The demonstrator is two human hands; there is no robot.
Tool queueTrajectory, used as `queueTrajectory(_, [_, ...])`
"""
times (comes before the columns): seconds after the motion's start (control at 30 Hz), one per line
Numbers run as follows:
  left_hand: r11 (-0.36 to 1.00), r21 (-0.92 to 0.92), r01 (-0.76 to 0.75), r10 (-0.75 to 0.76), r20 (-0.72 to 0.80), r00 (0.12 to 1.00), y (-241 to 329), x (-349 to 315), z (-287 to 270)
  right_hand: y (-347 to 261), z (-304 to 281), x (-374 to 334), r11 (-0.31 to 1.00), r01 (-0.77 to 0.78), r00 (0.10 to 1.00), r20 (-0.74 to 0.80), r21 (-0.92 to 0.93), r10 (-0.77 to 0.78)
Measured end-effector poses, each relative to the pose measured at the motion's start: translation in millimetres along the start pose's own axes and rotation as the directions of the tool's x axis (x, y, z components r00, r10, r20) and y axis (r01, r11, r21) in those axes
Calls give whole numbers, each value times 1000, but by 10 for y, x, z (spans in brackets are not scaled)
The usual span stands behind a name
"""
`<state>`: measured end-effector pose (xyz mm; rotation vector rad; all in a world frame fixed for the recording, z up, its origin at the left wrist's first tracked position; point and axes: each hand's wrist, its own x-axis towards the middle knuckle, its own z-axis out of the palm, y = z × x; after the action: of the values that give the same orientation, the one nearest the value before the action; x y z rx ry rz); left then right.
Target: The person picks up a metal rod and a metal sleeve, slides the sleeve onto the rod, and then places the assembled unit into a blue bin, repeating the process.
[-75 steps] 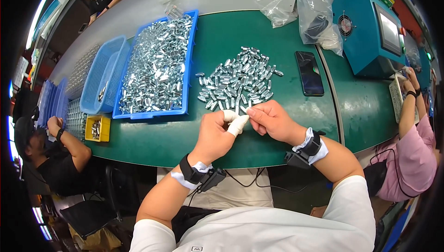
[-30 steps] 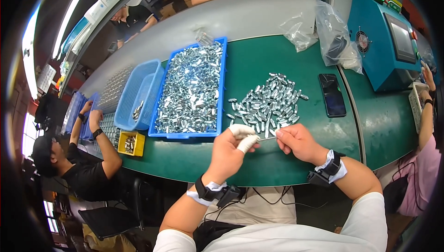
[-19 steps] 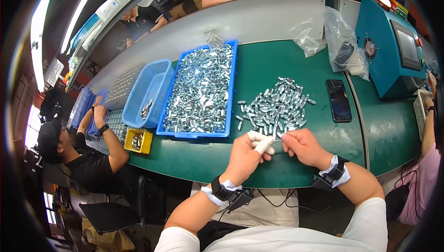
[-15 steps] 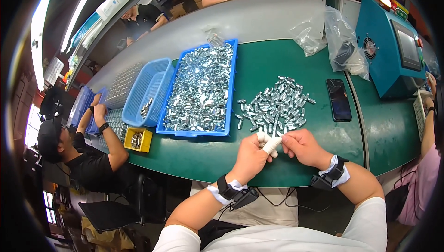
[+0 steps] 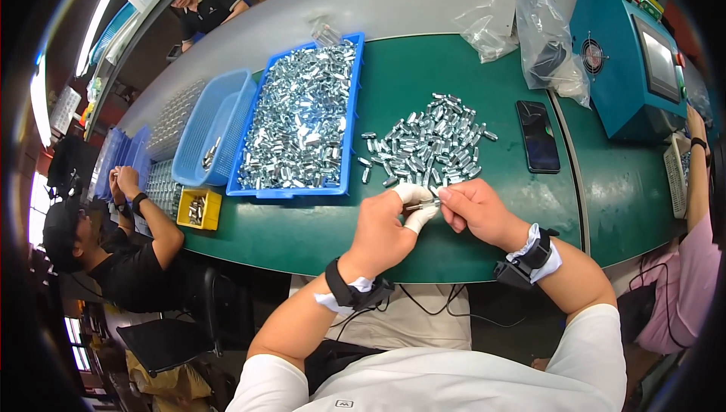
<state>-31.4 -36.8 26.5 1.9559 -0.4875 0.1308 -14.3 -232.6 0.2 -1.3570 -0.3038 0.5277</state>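
A small metal piece (image 5: 425,204) sits pinched between both hands just above the near edge of the green worktop (image 5: 302,230). The left hand (image 5: 386,223), its fingertips wrapped in white, has its grip closed on one end; the right hand (image 5: 475,211) has its grip closed on the other end. Just beyond the hands lies a loose heap of metal pieces (image 5: 427,143). Left of the heap stands a blue tray (image 5: 349,121) filled with more such pieces. A dark phone (image 5: 538,136) lies right of the heap.
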Motion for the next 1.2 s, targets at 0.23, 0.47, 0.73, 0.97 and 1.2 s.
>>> queueTrajectory(0.23, [997, 46, 70, -73, 61, 995, 53, -78, -114, 56, 84, -46, 981, 89, 995, -27, -175, -95])
queueTrajectory(0.47, [947, 302, -111, 94, 67, 993, -26, -137, -102, 18, 79, -83, 963, 129, 991, -12, -236, -136])
queueTrajectory(0.73, [983, 78, 164, -128, -346, 929, -301, 81, -814, -23, -26, -15, 990, 65, 988, -130, -124, -82])
queueTrajectory(0.97, [768, 630, 112, -125, -25, 992, -248, 192, -692, 7, -20, -5, 994, 65, 992, -99, -85, -73])
queueTrajectory(1.2, [465, 876, -126, 33, 125, 992, -429, 251, -555, 20, -21, -4, 990, 68, 994, -78, -125, -78])
